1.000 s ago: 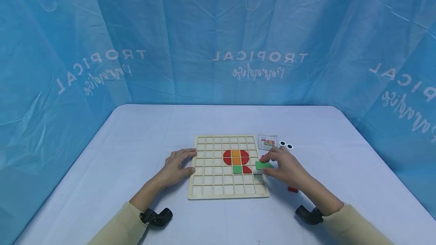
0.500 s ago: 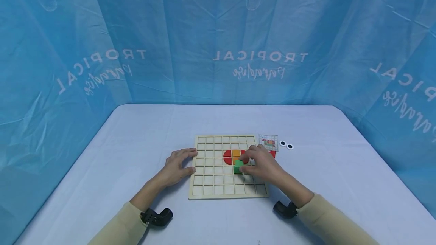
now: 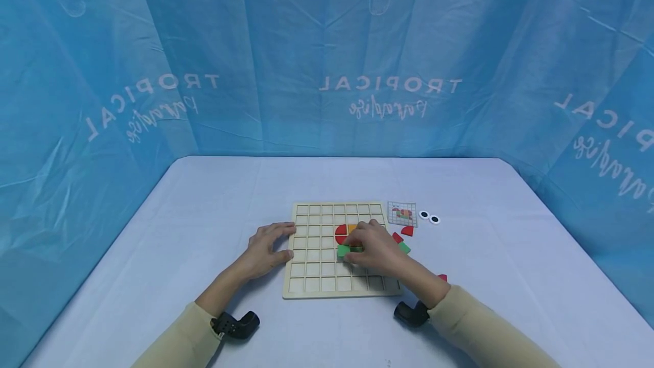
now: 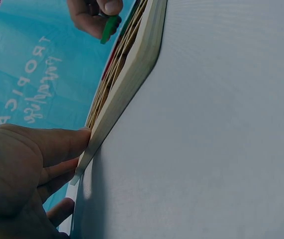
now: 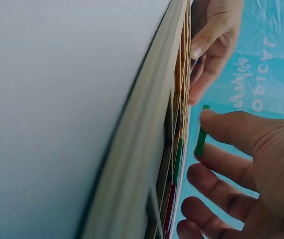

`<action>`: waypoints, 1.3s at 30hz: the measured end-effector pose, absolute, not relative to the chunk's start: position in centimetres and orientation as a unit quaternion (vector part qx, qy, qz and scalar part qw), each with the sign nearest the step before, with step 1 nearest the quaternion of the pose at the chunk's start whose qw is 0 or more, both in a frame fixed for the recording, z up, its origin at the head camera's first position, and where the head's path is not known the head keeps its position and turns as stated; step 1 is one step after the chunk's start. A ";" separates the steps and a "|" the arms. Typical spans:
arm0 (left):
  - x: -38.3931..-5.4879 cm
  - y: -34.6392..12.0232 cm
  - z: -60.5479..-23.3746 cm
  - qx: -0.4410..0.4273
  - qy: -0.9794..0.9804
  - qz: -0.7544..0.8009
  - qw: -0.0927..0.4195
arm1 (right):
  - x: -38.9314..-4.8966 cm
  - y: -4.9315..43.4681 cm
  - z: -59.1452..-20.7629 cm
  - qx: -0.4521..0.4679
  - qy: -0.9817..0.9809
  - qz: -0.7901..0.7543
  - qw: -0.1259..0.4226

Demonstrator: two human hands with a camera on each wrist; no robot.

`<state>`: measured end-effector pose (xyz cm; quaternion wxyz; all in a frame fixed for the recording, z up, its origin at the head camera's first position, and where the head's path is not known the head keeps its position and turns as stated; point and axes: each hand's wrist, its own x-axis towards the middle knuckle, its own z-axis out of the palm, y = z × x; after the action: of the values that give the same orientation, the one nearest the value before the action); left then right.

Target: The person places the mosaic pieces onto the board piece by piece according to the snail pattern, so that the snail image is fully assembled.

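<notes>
At the centre of the head view we count one pale wooden square-grid board (image 3: 313, 270) and two bare hands, a left hand (image 3: 265, 249) and a right hand (image 3: 375, 249). We make out two red quarter-circle pieces (image 3: 340, 239) and at least one orange flat piece (image 3: 352, 228), the right hand hiding part of that patch, plus three green flat pieces (image 3: 343, 251). Right of centre we tally three loose red flat pieces (image 3: 407, 231), two round black-and-white discs (image 3: 424, 215) and one printed card (image 3: 402, 213); lower down, two black wrist devices (image 3: 242, 326).
</notes>
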<state>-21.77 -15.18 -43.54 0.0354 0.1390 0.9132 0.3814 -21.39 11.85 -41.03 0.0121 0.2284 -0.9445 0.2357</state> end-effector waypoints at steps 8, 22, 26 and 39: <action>-21.7 -15.1 -43.3 0.133 0.912 0.386 0.043 | -21.7 11.5 -41.5 0.239 -0.949 0.205 0.021; -21.8 -15.3 -43.5 0.139 0.913 0.382 0.041 | -21.7 11.1 -41.8 0.249 -0.951 0.179 0.041; -21.8 -15.3 -43.5 0.139 0.913 0.382 0.039 | -21.7 11.2 -41.8 0.249 -0.950 0.181 0.042; -21.8 -15.3 -43.4 0.149 0.911 0.382 0.040 | -22.0 14.0 -40.4 0.194 -0.955 0.215 0.066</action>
<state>-21.75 -15.31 -43.43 0.0400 0.1487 0.9111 0.3823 -21.96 13.96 -40.42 0.0662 0.1944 -0.9548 0.2148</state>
